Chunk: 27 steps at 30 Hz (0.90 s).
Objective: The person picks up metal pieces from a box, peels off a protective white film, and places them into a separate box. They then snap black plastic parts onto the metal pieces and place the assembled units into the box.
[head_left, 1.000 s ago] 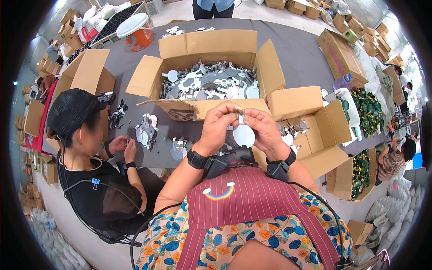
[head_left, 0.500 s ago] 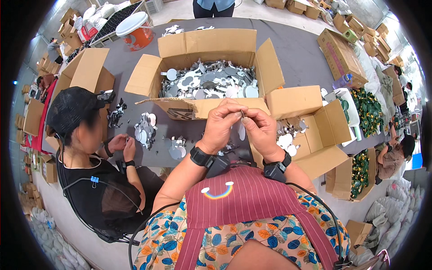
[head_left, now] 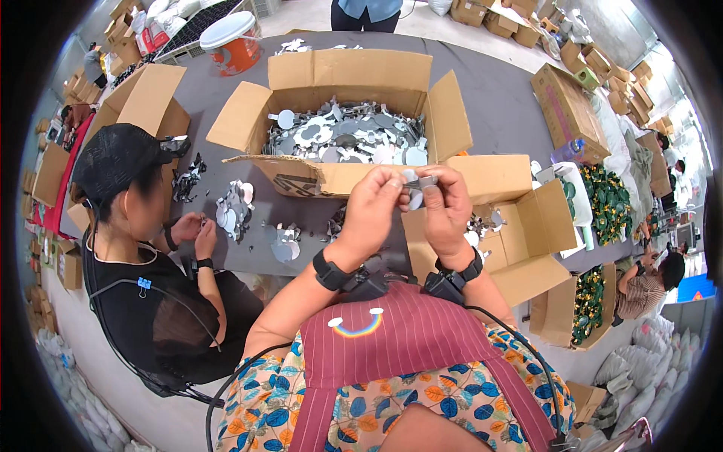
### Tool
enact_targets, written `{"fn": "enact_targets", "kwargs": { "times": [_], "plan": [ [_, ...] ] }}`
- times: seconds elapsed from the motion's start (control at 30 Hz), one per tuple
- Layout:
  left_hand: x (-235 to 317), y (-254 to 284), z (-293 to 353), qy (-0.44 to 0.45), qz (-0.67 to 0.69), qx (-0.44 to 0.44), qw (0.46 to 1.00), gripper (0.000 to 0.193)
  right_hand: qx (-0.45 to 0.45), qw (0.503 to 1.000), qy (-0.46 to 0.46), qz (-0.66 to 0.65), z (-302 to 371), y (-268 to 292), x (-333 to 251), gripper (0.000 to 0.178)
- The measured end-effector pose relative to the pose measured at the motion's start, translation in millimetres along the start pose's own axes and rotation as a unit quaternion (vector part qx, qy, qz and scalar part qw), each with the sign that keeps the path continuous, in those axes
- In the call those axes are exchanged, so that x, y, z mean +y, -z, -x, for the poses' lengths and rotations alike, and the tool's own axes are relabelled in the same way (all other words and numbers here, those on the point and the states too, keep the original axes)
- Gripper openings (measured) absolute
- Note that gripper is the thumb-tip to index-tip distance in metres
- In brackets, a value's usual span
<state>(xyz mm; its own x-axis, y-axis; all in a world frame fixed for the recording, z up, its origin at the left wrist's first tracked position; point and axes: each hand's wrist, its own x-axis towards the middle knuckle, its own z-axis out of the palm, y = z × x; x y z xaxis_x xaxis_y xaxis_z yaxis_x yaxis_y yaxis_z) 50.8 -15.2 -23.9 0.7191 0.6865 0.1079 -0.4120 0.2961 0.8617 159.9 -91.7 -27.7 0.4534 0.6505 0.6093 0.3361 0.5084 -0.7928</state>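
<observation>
My left hand (head_left: 369, 211) and my right hand (head_left: 447, 209) are raised close together in front of the apron. Between their fingertips is a small grey flat piece with rounded discs (head_left: 414, 197), pinched from both sides. Just beyond my hands stands a large open carton (head_left: 350, 71) heaped with grey and white disc-shaped pieces (head_left: 346, 141). By my right hand is a smaller open carton (head_left: 550, 215), with several such pieces at its left side. Loose clusters of discs (head_left: 285, 245) lie on the dark table left of my left wrist.
At my left a co-worker in a black cap (head_left: 117, 162) handles a small piece. An orange bucket with a white lid (head_left: 230, 47) stands at the far left. Right are a closed carton (head_left: 568, 109) and green-and-gold pieces (head_left: 611, 203). Another person (head_left: 367, 13) stands across the table.
The discs of the held piece now show between my hands, with the fingers spaced a little wider. My right hand has turned more upright. The whole view has shifted slightly.
</observation>
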Motion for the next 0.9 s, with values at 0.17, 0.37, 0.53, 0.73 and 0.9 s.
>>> {"fn": "enact_targets", "kwargs": {
  "times": [0.17, 0.37, 0.53, 0.73, 0.9],
  "plan": [
    [1.1, 5.3, 0.9, 0.016, 0.177, -0.04, 0.983, 0.018, -0.037, 0.999, -0.003, -0.04, -2.6, 7.2, 4.3, 0.019],
    [6.7, 1.2, -8.0, 0.038, 0.094, -0.021, 0.995, 0.014, -0.073, 0.993, 0.078, 0.056, -7.2, 10.2, 7.3, 0.016],
    [3.4, 10.0, -5.8, 0.086, 0.065, -0.04, 0.993, 0.017, -0.079, 0.988, 0.096, 0.088, -5.6, 12.1, 7.1, 0.015],
    [22.1, 16.3, -8.7, 0.181, -0.086, -0.09, 0.976, 0.012, -0.11, 0.973, 0.147, 0.141, -11.7, 13.6, -0.4, 0.016],
    [23.0, 14.5, -7.3, 0.261, -0.183, -0.169, 0.932, 0.018, -0.142, 0.974, 0.106, 0.144, -1.9, 20.3, -0.9, 0.015]
  ]
}}
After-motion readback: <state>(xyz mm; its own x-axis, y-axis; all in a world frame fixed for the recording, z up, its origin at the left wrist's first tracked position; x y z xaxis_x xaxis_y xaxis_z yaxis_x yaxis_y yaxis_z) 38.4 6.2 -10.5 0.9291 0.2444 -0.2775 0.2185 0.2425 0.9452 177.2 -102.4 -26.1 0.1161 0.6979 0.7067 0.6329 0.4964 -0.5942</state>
